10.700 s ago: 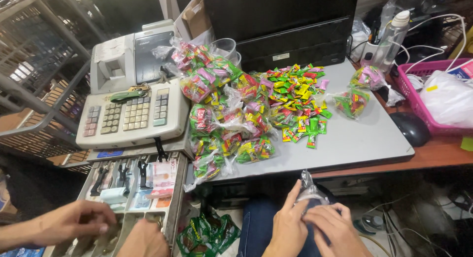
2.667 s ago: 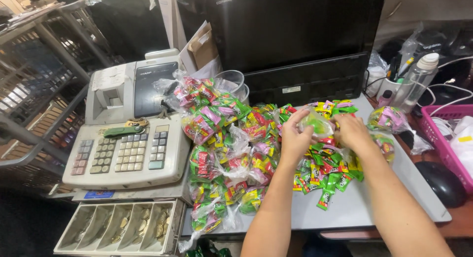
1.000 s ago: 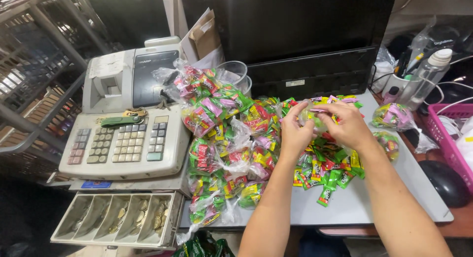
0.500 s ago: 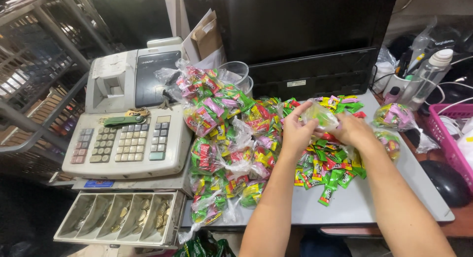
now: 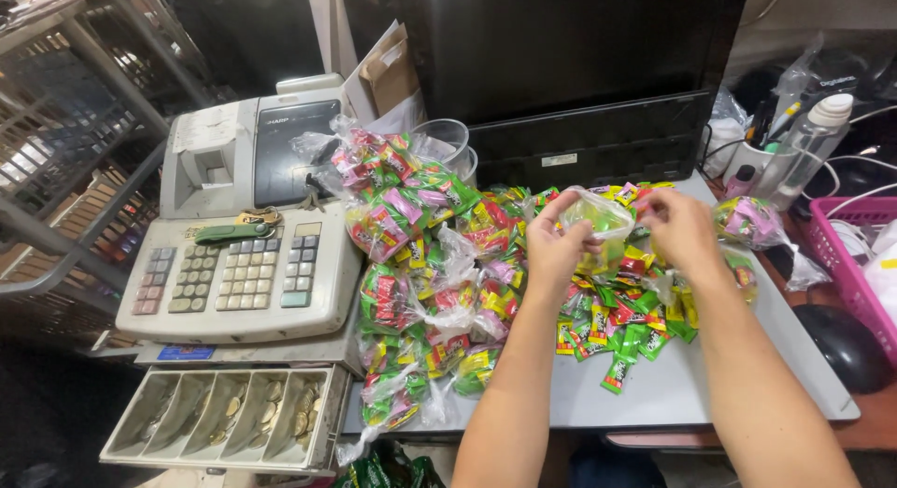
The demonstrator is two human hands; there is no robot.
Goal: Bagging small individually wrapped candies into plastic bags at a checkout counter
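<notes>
I have both hands up over the middle of the bench (image 5: 710,394). My left hand (image 5: 553,250) and right hand (image 5: 680,228) each pinch an edge of a small clear bag (image 5: 598,214), fingers clamped on the plastic, holding it just above a loose heap of candies (image 5: 628,329) in green, yellow and red wrappers. To the left of that heap lies a pile of filled candy bags (image 5: 420,264), reaching from the far side to the near edge. Further left sits a cash register (image 5: 243,236) with its coin drawer (image 5: 224,423) pulled open. One more filled bag (image 5: 747,222) rests just right of my right hand.
</notes>
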